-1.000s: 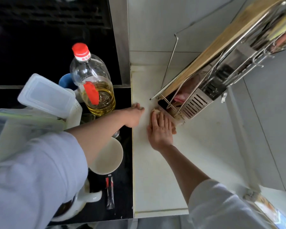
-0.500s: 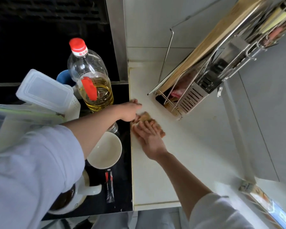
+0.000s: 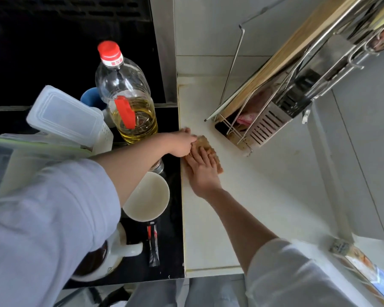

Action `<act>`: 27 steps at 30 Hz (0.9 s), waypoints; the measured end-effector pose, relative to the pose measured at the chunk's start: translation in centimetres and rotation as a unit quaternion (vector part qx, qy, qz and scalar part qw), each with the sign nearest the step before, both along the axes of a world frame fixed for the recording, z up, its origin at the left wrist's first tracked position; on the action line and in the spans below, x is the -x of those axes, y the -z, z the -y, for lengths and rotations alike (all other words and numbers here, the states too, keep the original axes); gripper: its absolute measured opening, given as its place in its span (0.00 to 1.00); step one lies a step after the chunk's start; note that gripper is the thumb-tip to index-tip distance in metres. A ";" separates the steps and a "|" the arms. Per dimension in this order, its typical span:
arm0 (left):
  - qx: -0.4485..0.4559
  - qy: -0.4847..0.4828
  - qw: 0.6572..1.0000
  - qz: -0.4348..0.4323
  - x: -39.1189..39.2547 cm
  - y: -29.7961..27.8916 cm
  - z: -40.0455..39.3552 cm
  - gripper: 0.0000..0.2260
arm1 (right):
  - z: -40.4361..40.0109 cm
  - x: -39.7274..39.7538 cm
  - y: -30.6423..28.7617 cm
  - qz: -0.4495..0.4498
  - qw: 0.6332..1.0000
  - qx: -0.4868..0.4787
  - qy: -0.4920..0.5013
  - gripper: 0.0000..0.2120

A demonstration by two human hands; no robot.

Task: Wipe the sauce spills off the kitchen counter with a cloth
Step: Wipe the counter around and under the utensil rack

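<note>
- Your right hand point(image 3: 203, 171) lies flat on the cloth point(image 3: 208, 149), fingers straight and spread, pressing it down onto the counter point(image 3: 242, 207)
- The cloth is brownish and sits at the left edge of the pale counter, right where it meets the black stove top point(image 3: 171, 251); part of it shows beyond your fingertips
- Your left hand point(image 3: 181, 144) reaches across from the stove side, fingers curled, touching the cloth's near-left corner; you cannot tell from here whether it pinches the cloth or only rests against it
- A metal rack point(image 3: 275, 111) stands on the counter near the cloth, apart from it, with a wooden board point(image 3: 297, 47) leaning in it
- On the stove side stand an oil bottle point(image 3: 125, 94) with a red cap, a clear plastic box point(image 3: 64, 114) and a white bowl point(image 3: 146, 198)
- A white pot point(image 3: 111, 251) with dark contents sits below the bowl, a small dark sachet point(image 3: 153, 244) just beside it
</note>
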State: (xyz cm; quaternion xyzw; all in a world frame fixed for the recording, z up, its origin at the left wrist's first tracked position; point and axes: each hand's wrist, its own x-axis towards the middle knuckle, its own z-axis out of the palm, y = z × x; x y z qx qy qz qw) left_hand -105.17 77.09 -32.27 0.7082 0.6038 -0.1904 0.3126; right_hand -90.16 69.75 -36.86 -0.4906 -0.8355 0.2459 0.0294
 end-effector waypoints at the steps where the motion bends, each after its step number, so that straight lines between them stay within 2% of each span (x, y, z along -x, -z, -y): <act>1: -0.002 0.015 1.000 -0.006 0.1 0.2 0.0 0.24 | 0.8 0.6 -0.1 -0.008 1.000 0.004 0.000 0.23; 4: 0.010 0.024 0.999 -0.022 -0.2 0.2 0.1 0.24 | 4.8 -2.5 -0.5 -0.053 0.998 0.010 -0.043 0.22; 6: 0.004 0.031 0.999 -0.042 -0.4 -0.1 0.4 0.24 | 8.0 -6.0 -0.9 -0.079 0.991 0.018 -0.107 0.19; 9: -0.030 0.033 0.996 -0.080 -0.7 -0.5 1.2 0.31 | 10.4 -10.5 -1.5 -0.088 0.978 0.071 -0.175 0.13; 11: -0.050 0.028 0.994 -0.088 -1.2 -0.5 1.7 0.37 | 9.5 -11.4 -1.2 -0.080 0.985 0.050 -0.145 0.15; 14: -0.060 0.032 0.993 -0.098 -1.9 -0.3 2.0 0.40 | 8.1 -8.7 -0.7 -0.034 0.999 0.009 0.013 0.21; 15: -0.060 0.032 0.993 -0.101 -1.9 -0.3 2.0 0.41 | 8.6 -7.1 -0.6 -0.028 0.999 -0.005 0.025 0.21; 18: -0.052 0.029 0.993 -0.099 -1.8 0.0 1.9 0.41 | 12.3 -6.0 -0.3 -0.052 0.997 -0.017 -0.063 0.20; 21: -0.040 0.021 0.994 -0.104 -1.8 0.3 1.9 0.42 | 15.1 -10.7 -0.5 -0.091 0.983 0.001 -0.157 0.12; 23: -0.028 0.014 0.995 -0.096 -2.1 0.3 2.0 0.42 | 15.6 -13.9 -0.5 -0.086 0.973 0.001 -0.213 0.09; 25: -0.022 0.007 0.995 -0.094 -2.3 0.4 2.3 0.42 | 14.5 -16.4 -0.1 -0.079 0.986 -0.022 -0.145 0.10; 27: -0.014 -0.004 0.996 -0.089 -2.3 0.5 2.4 0.42 | 12.6 -17.3 0.4 -0.064 0.996 -0.048 0.049 0.13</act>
